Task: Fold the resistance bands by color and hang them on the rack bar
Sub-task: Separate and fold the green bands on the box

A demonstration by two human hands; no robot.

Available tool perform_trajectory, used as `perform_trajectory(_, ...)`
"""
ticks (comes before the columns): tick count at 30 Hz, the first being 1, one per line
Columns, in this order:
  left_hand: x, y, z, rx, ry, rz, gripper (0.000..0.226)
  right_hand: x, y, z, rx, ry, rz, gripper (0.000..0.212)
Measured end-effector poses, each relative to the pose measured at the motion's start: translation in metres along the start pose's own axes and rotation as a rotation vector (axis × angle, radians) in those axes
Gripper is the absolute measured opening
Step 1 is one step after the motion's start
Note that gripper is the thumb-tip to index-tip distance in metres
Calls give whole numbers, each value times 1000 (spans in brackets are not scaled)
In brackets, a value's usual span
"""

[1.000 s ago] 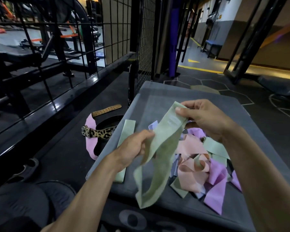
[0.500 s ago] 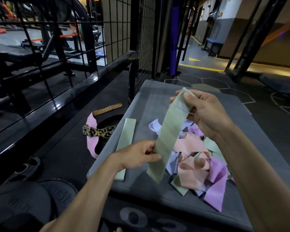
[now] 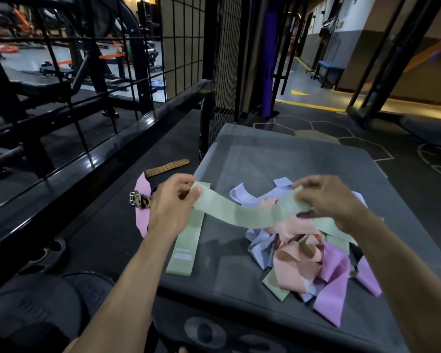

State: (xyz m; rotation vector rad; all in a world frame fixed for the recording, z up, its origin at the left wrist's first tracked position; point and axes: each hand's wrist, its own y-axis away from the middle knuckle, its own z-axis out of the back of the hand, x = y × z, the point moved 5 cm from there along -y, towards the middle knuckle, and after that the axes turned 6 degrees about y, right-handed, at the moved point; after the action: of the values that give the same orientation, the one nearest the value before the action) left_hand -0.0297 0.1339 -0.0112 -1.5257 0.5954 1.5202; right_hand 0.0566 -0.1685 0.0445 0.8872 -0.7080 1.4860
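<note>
The green band (image 3: 242,212) hung stretched between the two hands above the desk (image 3: 285,159), sagging a little in the middle. The left hand (image 3: 171,207) pinched one end with fingers curled narrow around it, and the right hand (image 3: 326,200) pinched the other end the same way, just above the band pile (image 3: 303,253).

Judging from that sag and from the way the loose bands crumpled and curled in the pile, the band looked thin, light and limp, a soft stretchy strip with no stiffness of its own. It would likely fold flat without resistance but slump or spring open if let go, so the ends, where both hands already held it, seemed the right places to grip; bringing end to end would halve it cleanly. Its surface looked matte, so probably not slippery.

A second green band, the flat band (image 3: 186,240), lay straight on the desk directly below the left hand, left of the pile. It carried a small pale printed label near its near end, a row of dots over a block of text, too small to read. Large pale numerals showed on the desk's front face, below the pile, seemingly a "0" and part of another digit, cut off by the frame edge. A leopard-print belt (image 3: 140,200) lay on the floor left of the desk.
</note>
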Motion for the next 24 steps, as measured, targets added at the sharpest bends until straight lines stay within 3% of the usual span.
perform_trajectory(3, -25, 4, 4, -14, 49, -142, 14, -13, 10, -24, 255, 348, -67, 20)
perform_trajectory(6, -44, 9, -4, 126, 253, -167, 11, -17, 26, -49, 515, 728, -59, 24)
perform_trajectory(8, -51, 13, -8, 208, 298, -197, 11, -8, 31, -60, 531, 825, 64, 22)
perform_trajectory(9, -54, 15, -10, 242, 309, -210, 11, 2, 32, -64, 492, 770, 170, 25)
perform_trajectory(13, -60, 21, -18, 331, 319, -255, 11, 54, 45, -83, 456, 82, 439, 25)
perform_trajectory(19, -52, 17, -11, 310, 323, -201, 36, 82, 46, -86, 246, -197, 549, 4)
perform_trajectory(21, -42, 16, -17, 440, 241, -129, 43, 93, 46, -78, 173, -286, 561, 6)
perform_trajectory(24, -25, 23, -32, 654, 92, 4, 35, 106, 45, -67, 74, -332, 585, 6)
